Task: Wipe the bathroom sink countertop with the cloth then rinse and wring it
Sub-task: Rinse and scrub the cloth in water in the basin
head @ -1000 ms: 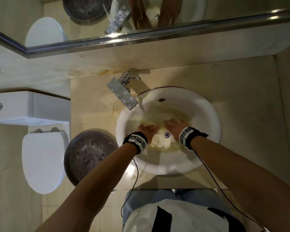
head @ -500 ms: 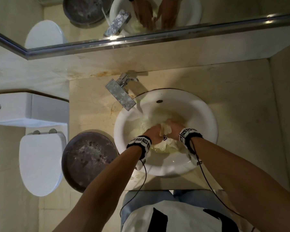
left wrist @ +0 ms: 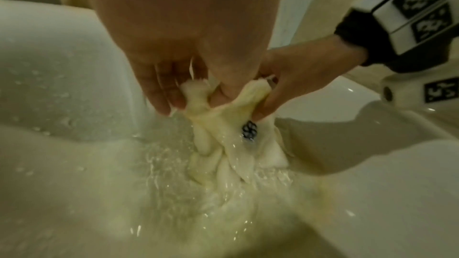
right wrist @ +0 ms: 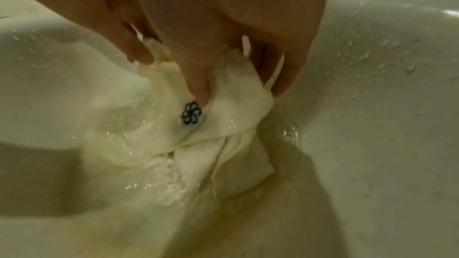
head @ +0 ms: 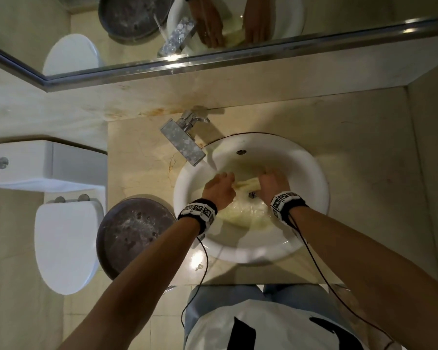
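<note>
A soaked cream cloth [head: 247, 184] with a small dark flower mark [right wrist: 191, 113] hangs into the white sink [head: 314, 173], its lower folds in shallow yellowish water. My left hand [head: 219, 188] pinches one upper end of the cloth [left wrist: 236, 144] between thumb and fingers. My right hand [head: 273, 183] grips the other end, thumb pressed just above the mark. In the left wrist view my left hand [left wrist: 196, 95] is close beside my right hand [left wrist: 285, 85]. In the right wrist view my right hand [right wrist: 238, 77] holds the cloth [right wrist: 223, 125] next to my left hand [right wrist: 134, 46].
A square chrome faucet [head: 182, 141] reaches over the basin's left rim, with a thin stream falling below it. The beige stone countertop [head: 364, 160] surrounds the sink, with a wall on the right. A dark round bin lid [head: 134, 233] and a white toilet [head: 66, 246] stand to the left.
Both hands moved from the basin's near side toward its middle and drew apart. The cloth, bunched under them before, is now pulled out between them.
</note>
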